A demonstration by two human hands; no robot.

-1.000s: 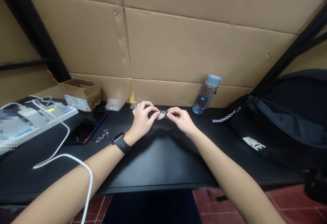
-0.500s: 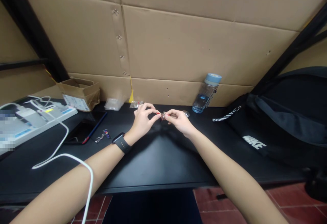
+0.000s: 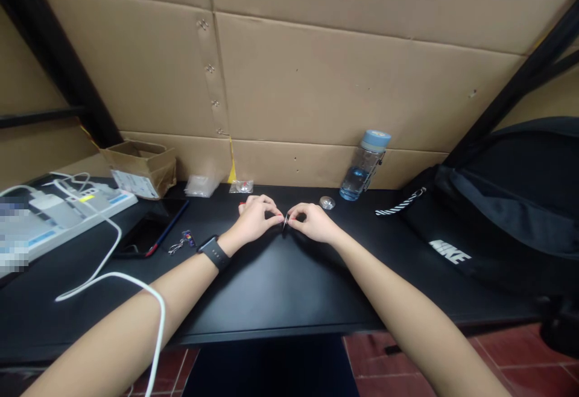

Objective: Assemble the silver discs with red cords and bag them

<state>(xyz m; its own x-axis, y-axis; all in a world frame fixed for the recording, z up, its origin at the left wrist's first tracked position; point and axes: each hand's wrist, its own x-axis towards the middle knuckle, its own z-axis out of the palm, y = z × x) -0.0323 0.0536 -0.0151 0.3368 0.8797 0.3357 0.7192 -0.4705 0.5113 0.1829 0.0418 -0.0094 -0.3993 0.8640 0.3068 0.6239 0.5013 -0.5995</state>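
Observation:
A small thin disc [image 3: 284,223], dark with a silvery edge, is seen nearly edge-on between my hands. My left hand [image 3: 259,219], below a black wristwatch, pinches its left side with thumb and forefinger. From the right, the thumb and fingertips of my right hand [image 3: 313,221] close on the same disc. Its faces are too thin at this angle to make out. Behind my right hand lies a clear round piece [image 3: 327,203]. A small clear packet [image 3: 242,186] with something red in it rests behind my left hand.
To the left are clear plastic bags [image 3: 202,185], a cardboard box [image 3: 143,166], a phone [image 3: 151,228], a keychain [image 3: 181,241] and a power strip [image 3: 67,216]. A white cable [image 3: 158,306] crosses my left forearm. Rightward stand a water bottle [image 3: 362,171] and a black backpack [image 3: 493,216].
Both hands have come down slightly toward the tabletop, and the disc with them. The clear round piece and the packet, partly covered before, show more fully. The disc's edge stands more upright.

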